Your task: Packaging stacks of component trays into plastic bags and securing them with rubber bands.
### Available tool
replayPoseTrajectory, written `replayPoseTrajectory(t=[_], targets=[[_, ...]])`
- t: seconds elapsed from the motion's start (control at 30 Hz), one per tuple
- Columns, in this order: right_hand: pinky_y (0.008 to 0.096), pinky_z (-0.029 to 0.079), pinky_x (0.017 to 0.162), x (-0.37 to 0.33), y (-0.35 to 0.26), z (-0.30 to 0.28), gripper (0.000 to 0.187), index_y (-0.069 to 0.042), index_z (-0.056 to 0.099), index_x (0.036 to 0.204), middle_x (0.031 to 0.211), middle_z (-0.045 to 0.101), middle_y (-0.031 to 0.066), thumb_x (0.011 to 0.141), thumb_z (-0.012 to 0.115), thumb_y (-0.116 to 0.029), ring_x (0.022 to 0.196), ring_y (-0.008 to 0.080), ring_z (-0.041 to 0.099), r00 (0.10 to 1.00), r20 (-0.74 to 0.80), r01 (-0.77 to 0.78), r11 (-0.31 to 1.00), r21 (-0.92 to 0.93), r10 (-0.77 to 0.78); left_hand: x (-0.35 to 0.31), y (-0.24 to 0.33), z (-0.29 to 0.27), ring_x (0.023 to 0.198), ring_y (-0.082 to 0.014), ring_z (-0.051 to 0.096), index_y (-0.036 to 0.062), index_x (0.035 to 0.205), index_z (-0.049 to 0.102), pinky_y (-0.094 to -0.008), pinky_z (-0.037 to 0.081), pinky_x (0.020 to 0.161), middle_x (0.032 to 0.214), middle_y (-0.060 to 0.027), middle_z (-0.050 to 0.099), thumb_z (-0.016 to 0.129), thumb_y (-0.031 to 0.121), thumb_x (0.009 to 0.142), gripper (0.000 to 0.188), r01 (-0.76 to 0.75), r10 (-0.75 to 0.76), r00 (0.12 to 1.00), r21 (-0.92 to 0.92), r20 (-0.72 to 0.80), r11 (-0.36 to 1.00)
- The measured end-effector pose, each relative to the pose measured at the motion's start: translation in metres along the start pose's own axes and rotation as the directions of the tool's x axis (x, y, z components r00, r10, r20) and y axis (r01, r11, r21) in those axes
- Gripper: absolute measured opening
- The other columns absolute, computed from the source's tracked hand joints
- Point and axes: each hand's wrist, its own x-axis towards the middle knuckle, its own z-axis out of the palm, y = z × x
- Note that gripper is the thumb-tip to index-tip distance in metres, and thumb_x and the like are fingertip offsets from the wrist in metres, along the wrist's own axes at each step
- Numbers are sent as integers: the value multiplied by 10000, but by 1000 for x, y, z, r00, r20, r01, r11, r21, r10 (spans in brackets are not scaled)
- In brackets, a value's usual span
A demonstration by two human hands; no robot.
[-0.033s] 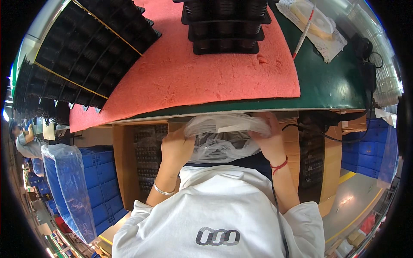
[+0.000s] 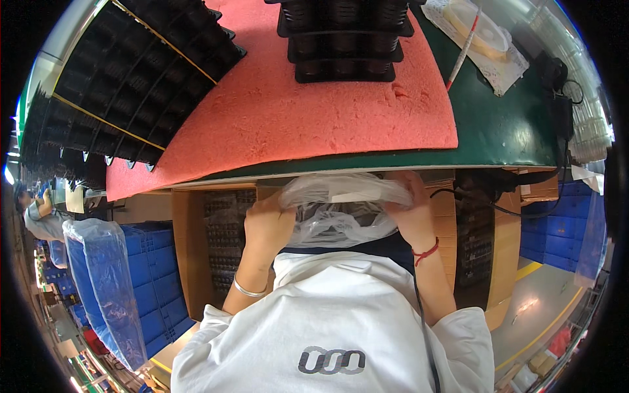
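A clear plastic bag hangs in front of my lap, just below the table edge, with its mouth spread between both hands. My left hand closes on the bag's left rim, fingertips partly hidden by the film. On the opposite side my right hand grips the right rim, its fingers partly behind the plastic. A pale strip shows on the far part of the bag. What lies inside the bag cannot be made out.
Stacked black plastic trays stand on a pink foam mat over a green table; more black trays lie left. Below are cardboard boxes, blue crates and a cable. A person works far left.
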Motion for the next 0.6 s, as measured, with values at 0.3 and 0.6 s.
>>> replayPoseTrajectory(t=[0.3, 0.6], targets=[[308, 507, 790, 3, 6, -12, 569, -36, 582, 1171, 1017, 646, 131, 629, 697, 93, 921, 190, 628, 982, 188, 56, 992, -114, -33, 5, -10, 5, 1019, -415, 588, 72, 1137, 614, -433, 489, 873, 1088, -247, 618, 582, 178, 814, 341, -65, 50, 996, -228, -73, 972], [333, 486, 772, -8, 32, 7, 340, 16, 600, 920, 843, 611, 133, 602, 720, 26, 822, 269, 601, 982, -9, -174, 926, 336, 188, 6, 0, 5, 1021, -245, 604, 66, 1338, 462, -356, 479, 866, 1164, -203, 605, 710, 46, 733, 654, 4, 95, 982, -523, 162, 853]])
